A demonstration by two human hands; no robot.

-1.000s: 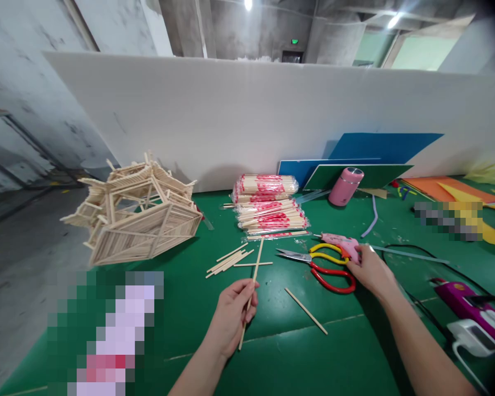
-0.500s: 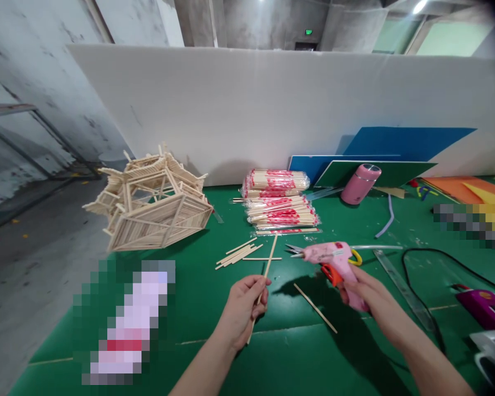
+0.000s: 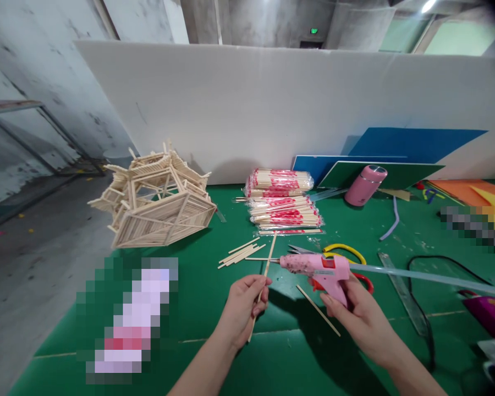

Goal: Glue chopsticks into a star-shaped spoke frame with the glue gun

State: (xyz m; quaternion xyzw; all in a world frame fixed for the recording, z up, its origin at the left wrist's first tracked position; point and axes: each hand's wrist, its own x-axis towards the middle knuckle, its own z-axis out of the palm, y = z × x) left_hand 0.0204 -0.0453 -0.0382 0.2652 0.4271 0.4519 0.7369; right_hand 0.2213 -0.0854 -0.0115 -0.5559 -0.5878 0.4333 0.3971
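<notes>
Between the fingers of my left hand (image 3: 245, 308) a thin wooden stick (image 3: 271, 254) is pinched, slanting up and away from me. My right hand (image 3: 357, 313) is wrapped round the handle of a pink hot glue gun (image 3: 313, 265), with a long clear glue stick (image 3: 421, 276) jutting from its back. The gun's nozzle is at the upper part of the held stick; whether they touch I cannot tell. Scissors (image 3: 359, 253) with yellow and red handles lie behind the gun, partly hidden. One loose stick (image 3: 318, 311) rests on the table between my hands.
Several short sticks (image 3: 241, 254) lie ahead of my left hand, before wrapped chopstick bundles (image 3: 286, 212). A stick-built model (image 3: 160, 209) stands at left. Rightward are a pink flask (image 3: 365, 186), a clear ruler (image 3: 402, 297) and a black cord (image 3: 423, 313). A white panel (image 3: 231, 110) stands behind.
My right hand has brought the glue gun leftward and turned it, so its nozzle is now at the stick. My left hand has stayed nearly still, keeping its pinch.
</notes>
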